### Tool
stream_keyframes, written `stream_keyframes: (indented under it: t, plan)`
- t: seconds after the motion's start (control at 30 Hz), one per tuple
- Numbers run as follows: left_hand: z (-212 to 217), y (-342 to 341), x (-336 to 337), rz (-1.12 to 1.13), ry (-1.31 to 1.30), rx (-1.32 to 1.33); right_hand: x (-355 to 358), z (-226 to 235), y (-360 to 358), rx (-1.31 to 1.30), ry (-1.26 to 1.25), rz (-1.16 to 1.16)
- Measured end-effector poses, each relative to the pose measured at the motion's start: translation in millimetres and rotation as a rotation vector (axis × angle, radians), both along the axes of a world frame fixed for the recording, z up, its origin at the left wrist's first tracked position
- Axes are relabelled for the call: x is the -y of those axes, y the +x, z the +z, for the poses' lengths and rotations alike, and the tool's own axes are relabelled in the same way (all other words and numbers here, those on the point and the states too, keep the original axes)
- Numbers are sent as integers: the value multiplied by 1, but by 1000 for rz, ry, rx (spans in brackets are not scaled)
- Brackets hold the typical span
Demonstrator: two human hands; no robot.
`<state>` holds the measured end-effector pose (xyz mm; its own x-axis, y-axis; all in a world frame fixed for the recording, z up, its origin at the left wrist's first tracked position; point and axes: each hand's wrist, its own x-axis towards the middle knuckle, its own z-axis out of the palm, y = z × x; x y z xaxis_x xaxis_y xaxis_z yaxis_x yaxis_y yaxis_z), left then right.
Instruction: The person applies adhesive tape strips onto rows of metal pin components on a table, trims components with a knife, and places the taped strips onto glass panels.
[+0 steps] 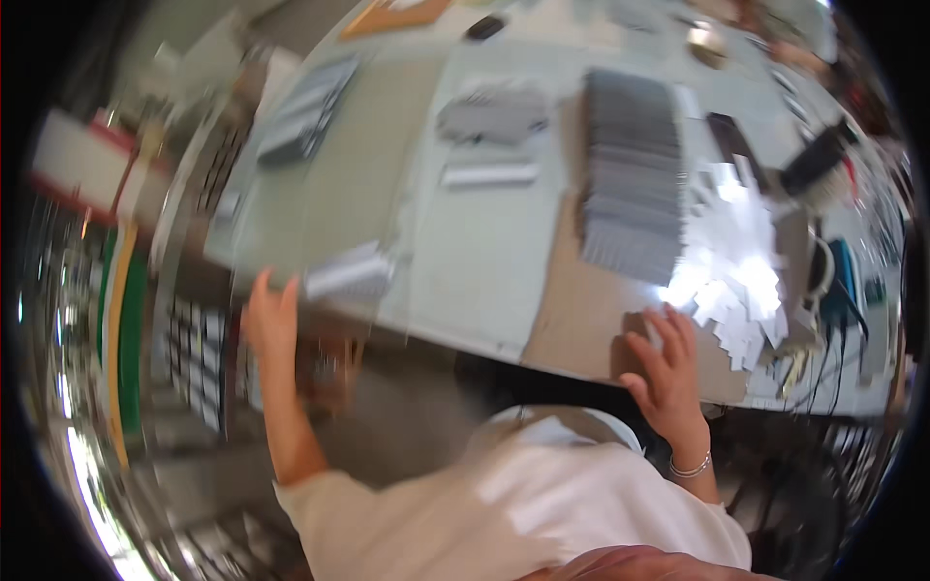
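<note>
My left hand (pixel 272 315) is at the table's front left edge, thumb and forefinger apart with nothing between them. Just right of it lies a small fanned stack of pale grey pieces (pixel 351 272), blurred. Over the brown board (pixel 557 300) hangs my right hand (pixel 666 373), its fingers loosely curved and the thumb spread away. A pale patch shows between those fingers, too blurred to name. Beyond that hand, a long row of overlapping grey pieces (pixel 632 165) runs away from me. Brightly lit white strips (pixel 731 271) lie heaped to its right.
Farther back are a cluster of grey pieces (pixel 494 113), a whitish bar-shaped bundle (pixel 489 174) and a grey stack (pixel 310 111). A black cylindrical object (pixel 817 160) and a teal object (pixel 841 281) with dark cables stand at the right. A rack (pixel 197 358) stands below left.
</note>
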<state>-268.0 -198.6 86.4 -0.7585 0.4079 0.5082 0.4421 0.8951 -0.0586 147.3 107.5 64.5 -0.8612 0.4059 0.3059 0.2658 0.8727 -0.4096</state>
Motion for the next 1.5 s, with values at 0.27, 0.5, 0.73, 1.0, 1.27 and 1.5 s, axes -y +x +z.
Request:
stream_keyframes:
  t: [0.27, 0.5, 0.73, 1.0, 1.27, 1.5]
  plan:
    - [6, 80, -65, -333, 461, 702, 2, -9, -9, -130, -19, 27]
    - [60, 118, -168, -853, 231, 551, 4, -16, -5, -224, -4, -34]
    - [117, 84, -299, -1074, -64, 180, -5, -8, -5, -370, -86, 55]
    - [135, 31, -465, -1174, -349, -384, -4, -11, -63, 17, -779, 718]
    - [138, 36, -560, -1015, -441, -267, 19, -34, -132, 232, -2184, 1064]
    - [124, 29, -599, -856, -566, -173, -4, -37, -141, 521, -1375, 1099]
